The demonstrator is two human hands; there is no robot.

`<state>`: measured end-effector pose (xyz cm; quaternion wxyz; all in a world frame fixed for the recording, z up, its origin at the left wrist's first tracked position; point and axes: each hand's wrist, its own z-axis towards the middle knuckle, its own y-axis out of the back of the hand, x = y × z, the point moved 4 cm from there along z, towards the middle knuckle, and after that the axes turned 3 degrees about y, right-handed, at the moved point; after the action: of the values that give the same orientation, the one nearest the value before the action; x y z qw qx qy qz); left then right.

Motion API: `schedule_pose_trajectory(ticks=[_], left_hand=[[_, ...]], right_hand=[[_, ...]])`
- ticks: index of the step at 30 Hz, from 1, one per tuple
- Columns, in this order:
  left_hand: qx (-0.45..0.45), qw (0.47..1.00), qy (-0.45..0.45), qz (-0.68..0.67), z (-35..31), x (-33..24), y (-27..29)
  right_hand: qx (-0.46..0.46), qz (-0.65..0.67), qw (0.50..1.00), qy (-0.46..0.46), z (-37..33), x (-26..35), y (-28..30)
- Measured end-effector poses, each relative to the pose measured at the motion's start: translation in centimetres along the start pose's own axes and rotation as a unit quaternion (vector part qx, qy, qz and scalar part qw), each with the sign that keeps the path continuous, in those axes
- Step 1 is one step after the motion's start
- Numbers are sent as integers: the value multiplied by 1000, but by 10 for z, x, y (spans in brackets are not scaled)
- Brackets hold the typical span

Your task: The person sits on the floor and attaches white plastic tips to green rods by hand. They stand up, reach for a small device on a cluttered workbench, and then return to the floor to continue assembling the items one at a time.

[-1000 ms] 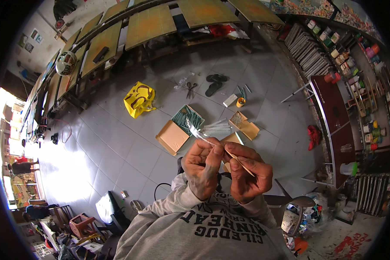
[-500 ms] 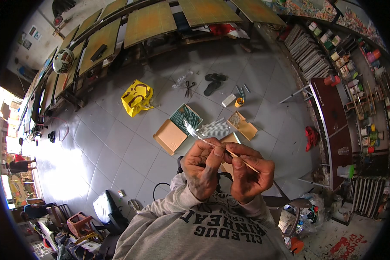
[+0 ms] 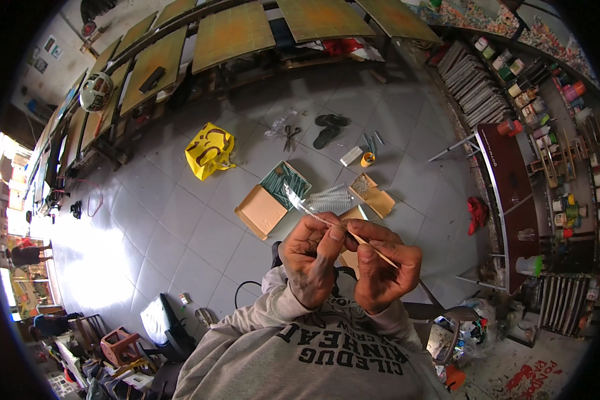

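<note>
In front of my chest, both hands meet fingertip to fingertip. My left hand [image 3: 308, 257] is closed, pinching a thin clear-white strip [image 3: 300, 201] whose free end sticks out up and to the left. A slim pale wooden stick [image 3: 381, 254] lies between the thumb and fingers of my right hand [image 3: 385, 270], slanting down to the right. Its upper end reaches my left fingertips; whether it touches the strip there is hidden. Just beyond my hands on the floor are an opened cardboard box [image 3: 263, 208] of dark green sticks, a row of clear ribbed plastic pieces [image 3: 331, 199] and a smaller open box [image 3: 378, 201].
On the grey tiles farther out are a yellow bag [image 3: 209, 151], scissors [image 3: 290, 137], black flip-flops [image 3: 327, 136], a white box [image 3: 351, 156] and a yellow cup [image 3: 367, 160]. A folding table [image 3: 510, 193] stands at right, a long bench with boards [image 3: 233, 37] at the back.
Both hands keep nearly the same place and grip. The free end of the strip has shifted slightly, and the view has moved a little.
</note>
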<state>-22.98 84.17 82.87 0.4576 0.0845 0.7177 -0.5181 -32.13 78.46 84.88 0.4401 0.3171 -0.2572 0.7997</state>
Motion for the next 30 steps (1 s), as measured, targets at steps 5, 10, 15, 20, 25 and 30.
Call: schedule_pose_trajectory(ticks=[5,10,15,20,25,30], left_hand=[[5,1000,2,-1,0,-2,-1],[8,1000,1,21,0,-2,-2],[21,1000,-12,10,3,-3,-4],[25,999,-18,16,5,-1,-7],[37,998,-47,19,7,4,-11],[-2,1000,-12,16,4,1,-2]], right_hand=[[8,-33,999,19,1,3,-1],[-2,-52,998,42,-1,4,0],[-11,-53,998,42,0,3,-1],[-6,-55,998,35,5,1,4],[-19,-43,999,24,5,-3,8],[-25,-32,999,14,7,0,1]])
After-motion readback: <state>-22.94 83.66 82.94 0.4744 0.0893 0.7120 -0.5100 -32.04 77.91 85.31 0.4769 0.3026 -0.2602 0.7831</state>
